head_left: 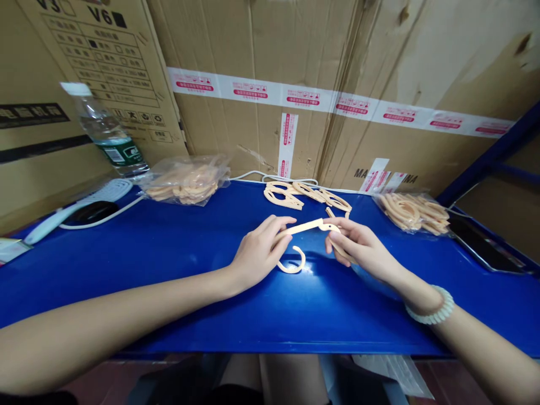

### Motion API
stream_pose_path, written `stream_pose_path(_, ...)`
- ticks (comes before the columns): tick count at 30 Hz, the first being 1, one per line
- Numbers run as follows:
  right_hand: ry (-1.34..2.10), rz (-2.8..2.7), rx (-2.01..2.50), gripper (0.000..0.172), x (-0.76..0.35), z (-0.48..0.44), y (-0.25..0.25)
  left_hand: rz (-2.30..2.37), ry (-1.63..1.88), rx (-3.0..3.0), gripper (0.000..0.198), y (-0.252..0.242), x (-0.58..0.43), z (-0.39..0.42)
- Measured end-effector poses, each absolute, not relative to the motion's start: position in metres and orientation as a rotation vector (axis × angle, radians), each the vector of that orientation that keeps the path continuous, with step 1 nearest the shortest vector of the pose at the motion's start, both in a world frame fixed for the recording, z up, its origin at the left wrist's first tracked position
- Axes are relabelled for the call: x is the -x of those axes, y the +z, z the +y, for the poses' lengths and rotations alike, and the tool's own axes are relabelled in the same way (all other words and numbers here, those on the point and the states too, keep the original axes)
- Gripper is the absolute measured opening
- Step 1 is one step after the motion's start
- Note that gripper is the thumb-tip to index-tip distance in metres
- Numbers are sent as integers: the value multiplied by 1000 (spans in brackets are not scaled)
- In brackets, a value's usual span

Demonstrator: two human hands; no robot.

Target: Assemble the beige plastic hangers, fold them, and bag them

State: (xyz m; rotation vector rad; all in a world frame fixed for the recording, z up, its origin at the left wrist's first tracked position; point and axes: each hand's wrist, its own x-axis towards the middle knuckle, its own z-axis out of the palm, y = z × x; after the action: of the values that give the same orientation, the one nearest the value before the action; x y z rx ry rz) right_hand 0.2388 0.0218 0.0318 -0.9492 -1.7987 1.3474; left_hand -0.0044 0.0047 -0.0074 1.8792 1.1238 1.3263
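A brown cardboard wall (pixel 236 45) spans the top of the frame, a glossy blue tabletop (pixel 169 315) the lower half. At centre, the left hand (pixel 255 253) and right hand (pixel 367 247) are apart. A clear plastic bag of peach pieces (pixel 189 180) lies left of centre. Between the hands, gripped by both, runs a narrow, pale-peach strip (pixel 306 226); below it shows a curved peach hook (pixel 302 261), its connection hidden.
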Motion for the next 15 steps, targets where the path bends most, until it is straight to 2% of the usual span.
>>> stream_pose_path(4, 1535, -1907, 976, 46, -237, 19, 29, 1124, 1222, -2102, 25, -9, 7, 5)
stream_pose_path(8, 1613, -1955, 991, 43, -234, 16, 29, 1132, 1157, -2231, 17, -9, 7, 5)
stream_pose_path(15, 1655, -1888, 1077, 45, -226, 13, 22, 1161, 1083, -2487, 17, -5, 4, 3)
